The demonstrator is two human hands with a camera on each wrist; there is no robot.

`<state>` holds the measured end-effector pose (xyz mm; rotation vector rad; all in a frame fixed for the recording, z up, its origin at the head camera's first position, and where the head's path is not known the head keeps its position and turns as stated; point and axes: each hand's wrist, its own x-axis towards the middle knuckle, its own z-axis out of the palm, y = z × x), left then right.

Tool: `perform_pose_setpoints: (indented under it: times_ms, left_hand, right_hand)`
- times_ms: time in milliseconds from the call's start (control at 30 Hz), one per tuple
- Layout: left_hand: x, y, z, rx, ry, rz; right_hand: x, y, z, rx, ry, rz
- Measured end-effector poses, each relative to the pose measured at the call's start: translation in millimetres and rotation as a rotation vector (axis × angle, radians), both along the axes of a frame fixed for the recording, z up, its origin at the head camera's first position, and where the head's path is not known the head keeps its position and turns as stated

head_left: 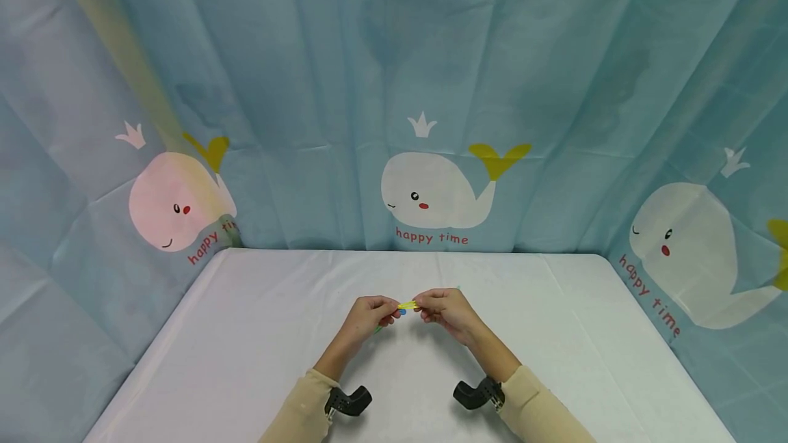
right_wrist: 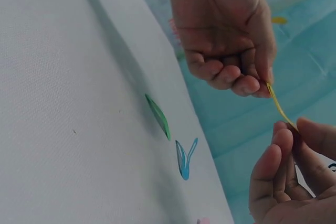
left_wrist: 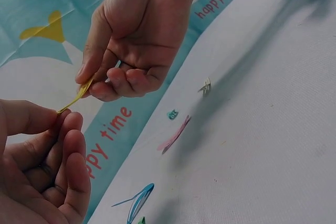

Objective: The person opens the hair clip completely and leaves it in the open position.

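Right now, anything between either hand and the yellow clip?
Nothing visible. The left hand pinches one end of the yellow hair clip and the right hand pinches the other, held above the white table. The blue clip, green clip and pink clip lie apart on the table.
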<state>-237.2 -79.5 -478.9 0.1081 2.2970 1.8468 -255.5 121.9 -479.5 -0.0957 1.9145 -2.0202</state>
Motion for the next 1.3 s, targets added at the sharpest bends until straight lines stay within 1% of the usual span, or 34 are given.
perform_pose_setpoints:
  times_ms: [167, 467, 600, 800, 1000, 1100, 1300]
  left_hand:
    - [-0.4, 0.2, -0.7, 0.006, 0.006, -0.003]
    - [-0.2, 0.1, 1.1, 0.021, -0.006, 0.032]
    - [-1.2, 1.0, -1.8, 0.011, -0.005, 0.023]
    - [0.1, 2.5, -1.4, -0.013, 0.0, 0.013]
    - [1.9, 1.1, -0.6, 0.002, 0.0, -0.001]
    - [3.4, 2.0, 2.0, 0.019, -0.014, 0.006]
    - [5.2, 5.5, 8.0, 0.055, -0.038, 0.055]
  right_hand:
    - [0.2, 0.2, 0.7, -0.003, -0.004, -0.005]
    - [1.3, 0.7, 4.1, -0.024, -0.025, 0.024]
    - [1.5, 0.2, 2.6, -0.023, -0.019, 0.014]
    - [0.0, -1.6, -0.5, -0.031, -0.031, -0.021]
    - [0.0, -4.0, -2.0, -0.047, -0.033, -0.032]
    - [1.3, -6.1, -2.1, -0.055, -0.024, -0.041]
    - [3.2, -9.4, 1.0, -0.05, 0.015, -0.063]
